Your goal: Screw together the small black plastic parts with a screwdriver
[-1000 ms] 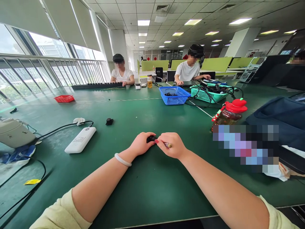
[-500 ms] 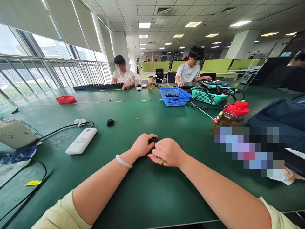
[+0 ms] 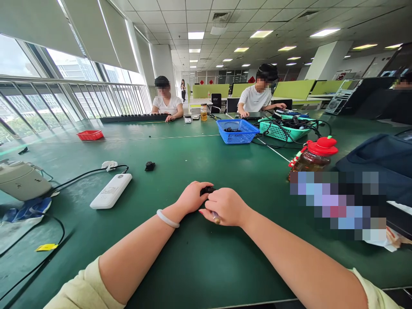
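Observation:
Near the middle of the green table (image 3: pixel 154 257), my left hand (image 3: pixel 191 196) is closed around a small black part (image 3: pixel 207 189). Its kind cannot be made out, since fingers cover most of it. Right against it, my right hand (image 3: pixel 227 207) is curled into a fist around a slim tool (image 3: pixel 216 220). Only the tool's rounded golden-brown end shows below the fingers; its other end is hidden by the hand. Another small black piece (image 3: pixel 149 166) lies on the table, ahead and to the left of my hands.
On the left are a white power bank (image 3: pixel 111 191) with a black cable and a pale round-edged case (image 3: pixel 22 180). Farther off are a red tray (image 3: pixel 90 135), a blue basket (image 3: pixel 237 136) and a green basket (image 3: pixel 280 133) of cables. A red-lidded jar (image 3: pixel 313 156) stands right. Two people sit opposite.
My hands hold nearly the same pose, with the right hand shifted very slightly left. The view has tilted a little. A distant walking person shows more fully.

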The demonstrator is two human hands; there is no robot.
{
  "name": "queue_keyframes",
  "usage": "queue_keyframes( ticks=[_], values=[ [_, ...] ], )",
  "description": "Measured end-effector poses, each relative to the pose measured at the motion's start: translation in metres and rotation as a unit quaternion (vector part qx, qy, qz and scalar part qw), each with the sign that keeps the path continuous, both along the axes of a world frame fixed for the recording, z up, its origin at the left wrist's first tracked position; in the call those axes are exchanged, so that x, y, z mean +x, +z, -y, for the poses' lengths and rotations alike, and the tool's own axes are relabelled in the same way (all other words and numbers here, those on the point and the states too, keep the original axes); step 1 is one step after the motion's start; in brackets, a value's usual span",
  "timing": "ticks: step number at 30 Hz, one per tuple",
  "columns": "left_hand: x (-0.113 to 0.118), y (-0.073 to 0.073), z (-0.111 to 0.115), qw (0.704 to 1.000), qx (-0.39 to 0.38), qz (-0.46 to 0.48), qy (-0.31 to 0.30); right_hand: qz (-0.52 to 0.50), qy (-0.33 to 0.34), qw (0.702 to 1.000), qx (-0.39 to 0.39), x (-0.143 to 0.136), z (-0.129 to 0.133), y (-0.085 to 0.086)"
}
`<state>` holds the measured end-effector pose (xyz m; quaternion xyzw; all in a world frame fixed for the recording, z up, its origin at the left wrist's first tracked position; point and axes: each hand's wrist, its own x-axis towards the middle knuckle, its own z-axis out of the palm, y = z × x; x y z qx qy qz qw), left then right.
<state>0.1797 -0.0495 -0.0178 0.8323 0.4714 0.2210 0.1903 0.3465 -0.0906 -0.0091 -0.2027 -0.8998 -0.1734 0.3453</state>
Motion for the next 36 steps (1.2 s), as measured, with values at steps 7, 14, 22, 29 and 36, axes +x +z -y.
queue_keyframes(
  ticks=[7,14,22,29,36],
  values=[
    [0.001,0.003,0.002,1.0,-0.007,0.002,0.003,-0.156,-0.044,0.967,-0.195,0.02,-0.004,0.008],
    [0.0,0.001,0.0,1.0,0.001,0.01,-0.009,-0.188,-0.069,0.943,-0.266,0.021,-0.006,0.008],
    [0.0,0.003,0.001,1.0,-0.01,-0.001,-0.002,-0.06,-0.02,0.992,-0.109,0.01,0.0,0.004],
    [0.0,0.003,0.002,1.0,-0.005,-0.002,0.004,0.057,-0.01,0.998,-0.02,-0.005,0.003,-0.006],
    [0.0,0.0,-0.001,1.0,-0.008,-0.001,-0.001,-0.002,-0.027,0.999,-0.037,0.006,0.001,0.002]
  ],
)
